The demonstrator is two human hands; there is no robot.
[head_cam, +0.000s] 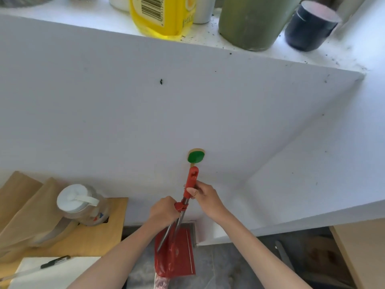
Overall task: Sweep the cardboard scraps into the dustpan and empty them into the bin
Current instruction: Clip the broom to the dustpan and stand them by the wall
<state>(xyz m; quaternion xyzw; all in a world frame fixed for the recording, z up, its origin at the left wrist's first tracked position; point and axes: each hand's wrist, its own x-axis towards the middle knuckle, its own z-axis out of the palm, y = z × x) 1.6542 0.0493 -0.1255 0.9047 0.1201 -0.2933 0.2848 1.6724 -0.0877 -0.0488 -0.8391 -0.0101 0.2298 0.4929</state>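
A red long-handled dustpan (183, 251) stands on the grey floor against the white wall, with a broom head (160, 282) just below it. Two metal poles rise from them, joined by a red clip (180, 206). My left hand (163, 212) is closed around the pole at the clip. My right hand (203, 196) grips the red handle (192, 180) at the top. A green hook (195, 157) sits on the wall just above the handle tip. No cardboard scraps or bin are in sight.
A wooden stand at the left holds a plastic jar (82, 204) and brown paper bags (25, 213). A white board with a pen (55, 261) lies below. The ledge above carries a yellow bottle (162, 15), a green container (252, 21) and a dark cup (310, 26).
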